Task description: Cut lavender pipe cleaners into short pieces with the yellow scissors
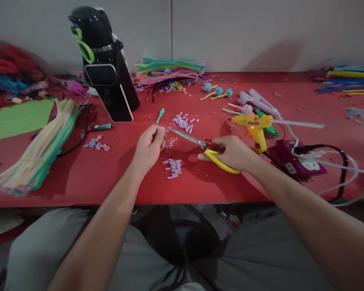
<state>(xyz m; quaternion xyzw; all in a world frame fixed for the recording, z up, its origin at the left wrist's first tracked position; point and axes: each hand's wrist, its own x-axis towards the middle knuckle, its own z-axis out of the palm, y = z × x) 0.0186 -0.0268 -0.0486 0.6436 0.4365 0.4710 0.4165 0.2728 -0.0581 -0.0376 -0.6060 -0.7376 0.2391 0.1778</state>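
My right hand (230, 151) grips a pair of scissors (197, 141) with one red and one yellow handle loop. Their blades point left, the tips close to my left hand (150, 145). Thumb and forefinger of that left hand are pinched on a small purple piece (166, 130), which shows only in part at the blade tips. Beneath the blades lie fine purple crumbs (171, 142). One pile of cut purple pieces (183, 122) lies beyond the scissors, another purple pile (172, 168) nearer me. A teal stick (160, 115) lies just past my left fingers.
On the left are a black bottle (94, 36), a phone (109, 93) leaning on it, and a bundle of pipe cleaners (45, 149). To the right lie a yellow glue gun (255, 125), a purple power strip (300, 161) and loose cables. More pipe cleaners (170, 70) lie along the wall.
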